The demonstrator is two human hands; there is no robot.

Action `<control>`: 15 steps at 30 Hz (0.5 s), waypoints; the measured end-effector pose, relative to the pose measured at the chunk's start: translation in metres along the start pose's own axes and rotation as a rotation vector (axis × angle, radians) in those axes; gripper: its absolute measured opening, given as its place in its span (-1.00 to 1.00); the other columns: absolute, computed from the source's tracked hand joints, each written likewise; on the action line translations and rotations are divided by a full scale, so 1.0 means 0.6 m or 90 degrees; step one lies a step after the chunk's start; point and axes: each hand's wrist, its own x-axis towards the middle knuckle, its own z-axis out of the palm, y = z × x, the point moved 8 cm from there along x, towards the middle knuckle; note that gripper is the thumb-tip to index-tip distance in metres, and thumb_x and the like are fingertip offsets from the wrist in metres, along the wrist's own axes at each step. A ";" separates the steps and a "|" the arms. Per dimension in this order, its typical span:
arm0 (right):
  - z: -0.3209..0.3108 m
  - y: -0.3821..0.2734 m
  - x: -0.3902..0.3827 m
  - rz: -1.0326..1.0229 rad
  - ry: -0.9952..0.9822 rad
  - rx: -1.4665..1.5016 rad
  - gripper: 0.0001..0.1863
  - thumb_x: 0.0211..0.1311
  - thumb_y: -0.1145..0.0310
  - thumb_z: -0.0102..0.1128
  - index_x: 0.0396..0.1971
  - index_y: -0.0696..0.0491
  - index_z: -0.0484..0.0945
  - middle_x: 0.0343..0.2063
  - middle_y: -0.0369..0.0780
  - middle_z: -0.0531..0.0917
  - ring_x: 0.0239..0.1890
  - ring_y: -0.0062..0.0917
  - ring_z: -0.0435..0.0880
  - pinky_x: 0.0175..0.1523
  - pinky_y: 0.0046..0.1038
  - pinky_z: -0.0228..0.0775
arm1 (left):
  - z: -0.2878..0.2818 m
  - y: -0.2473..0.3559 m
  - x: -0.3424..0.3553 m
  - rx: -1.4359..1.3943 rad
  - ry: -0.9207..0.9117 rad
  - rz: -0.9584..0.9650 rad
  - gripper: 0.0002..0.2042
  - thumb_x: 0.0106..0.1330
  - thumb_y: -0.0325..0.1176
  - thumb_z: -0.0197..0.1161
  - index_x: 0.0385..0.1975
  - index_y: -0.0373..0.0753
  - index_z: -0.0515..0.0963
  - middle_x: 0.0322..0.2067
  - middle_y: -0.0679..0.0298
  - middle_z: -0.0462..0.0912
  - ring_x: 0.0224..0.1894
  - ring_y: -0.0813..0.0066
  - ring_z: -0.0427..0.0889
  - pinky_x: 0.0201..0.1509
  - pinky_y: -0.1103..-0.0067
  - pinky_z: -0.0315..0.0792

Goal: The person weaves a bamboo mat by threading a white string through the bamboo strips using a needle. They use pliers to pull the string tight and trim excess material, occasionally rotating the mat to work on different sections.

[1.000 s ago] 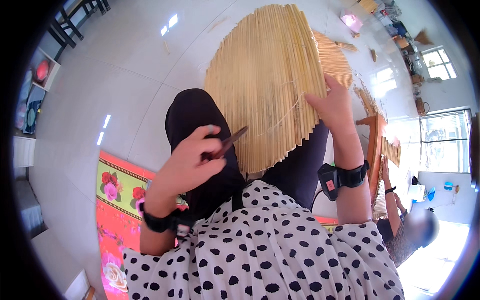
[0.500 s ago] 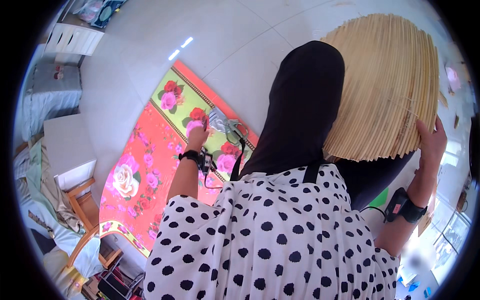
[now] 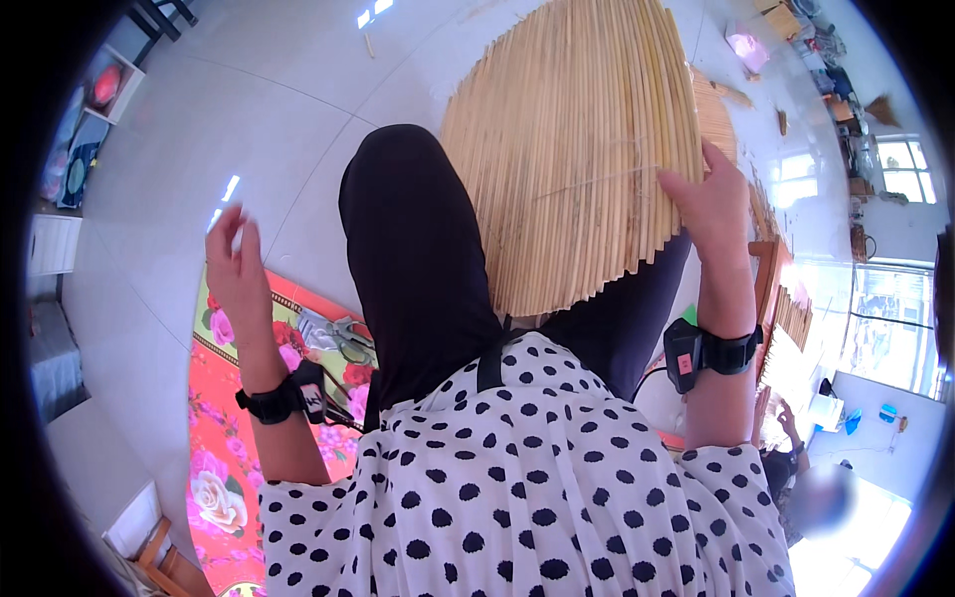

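A rounded panel of pale plant stalks (image 3: 567, 149), laid side by side and stitched with thread, rests tilted on my legs. My right hand (image 3: 716, 199) holds its right edge, the thumb on the upper face and the other fingers partly hidden. Over on the left, my left hand (image 3: 237, 264) is lifted above the near end of the floor, fingers apart and slightly blurred, with nothing visible in it. Below it and to the right, a pair of scissors (image 3: 350, 343) lies beside a small clear plastic packet (image 3: 313, 326) on a red floral sheet (image 3: 214, 438).
Another stalk panel (image 3: 714, 109) lies on the floor behind the first. A pink item (image 3: 748, 50) and loose scraps (image 3: 783, 122) are scattered at the right. White drawers (image 3: 55, 244) stand at the far left; another person's hand (image 3: 788, 423) shows at the lower right.
My left hand has left the area beside the scissors and risen up and outward. The view has turned right, and the stalk panel stays in my right hand.
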 end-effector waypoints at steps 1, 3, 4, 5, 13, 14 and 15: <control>-0.002 0.002 0.000 -0.001 0.002 -0.002 -0.45 -0.14 0.33 0.32 -0.02 0.15 0.56 -0.35 -0.08 0.71 -0.29 -0.32 0.72 -0.13 -0.38 0.52 | 0.025 0.088 0.008 -0.129 -0.037 0.033 -0.70 0.32 -0.39 0.19 -0.01 -0.38 0.49 -0.10 0.15 0.60 -0.04 0.42 0.57 0.06 0.59 0.39; -0.007 0.005 -0.005 0.015 -0.004 0.011 -0.45 -0.14 0.33 0.32 -0.03 0.15 0.56 -0.35 -0.08 0.71 -0.29 -0.33 0.72 -0.13 -0.38 0.52 | 0.101 0.229 -0.008 -0.198 -0.185 0.137 -0.72 0.26 -0.47 0.21 -0.04 -0.35 0.51 -0.20 0.21 0.61 -0.13 0.50 0.59 -0.02 0.63 0.40; -0.008 -0.001 -0.006 0.019 -0.009 0.015 -0.45 -0.14 0.32 0.32 -0.03 0.15 0.56 -0.35 -0.08 0.71 -0.29 -0.33 0.72 -0.13 -0.38 0.52 | 0.147 0.262 -0.023 -0.155 -0.266 0.179 -0.74 0.22 -0.48 0.22 -0.08 -0.33 0.52 -0.22 0.19 0.61 -0.16 0.42 0.61 -0.05 0.58 0.43; -0.007 -0.004 -0.007 0.013 -0.010 0.010 -0.45 -0.14 0.32 0.32 -0.03 0.15 0.56 -0.35 -0.08 0.71 -0.29 -0.32 0.72 -0.13 -0.38 0.52 | 0.203 0.277 -0.045 -0.115 -0.349 0.221 -0.75 0.19 -0.50 0.23 -0.12 -0.32 0.53 -0.24 0.17 0.62 -0.19 0.35 0.62 -0.09 0.54 0.46; -0.004 -0.009 -0.007 -0.009 -0.009 0.031 -0.45 -0.13 0.32 0.33 -0.02 0.13 0.55 -0.32 -0.08 0.71 -0.25 -0.30 0.71 -0.08 -0.36 0.51 | 0.474 0.250 -0.157 0.079 -0.465 0.270 -0.84 0.12 -0.48 0.22 -0.29 -0.29 0.56 -0.30 0.09 0.60 -0.22 0.06 0.62 -0.16 0.32 0.51; -0.004 -0.008 -0.007 -0.011 -0.010 0.034 -0.45 -0.13 0.33 0.33 -0.02 0.13 0.54 -0.31 -0.07 0.71 -0.25 -0.30 0.71 -0.08 -0.36 0.51 | 0.486 0.250 -0.164 0.127 -0.481 0.275 -0.86 0.11 -0.49 0.21 -0.32 -0.28 0.56 -0.31 0.09 0.60 -0.23 0.08 0.62 -0.17 0.31 0.52; 0.001 -0.004 -0.006 -0.013 -0.011 0.037 -0.44 -0.14 0.33 0.33 -0.02 0.13 0.54 -0.31 -0.07 0.71 -0.25 -0.30 0.71 -0.08 -0.36 0.51 | 0.497 0.248 -0.171 0.177 -0.496 0.279 -0.88 0.09 -0.50 0.20 -0.36 -0.27 0.55 -0.33 0.10 0.60 -0.23 0.09 0.63 -0.17 0.31 0.52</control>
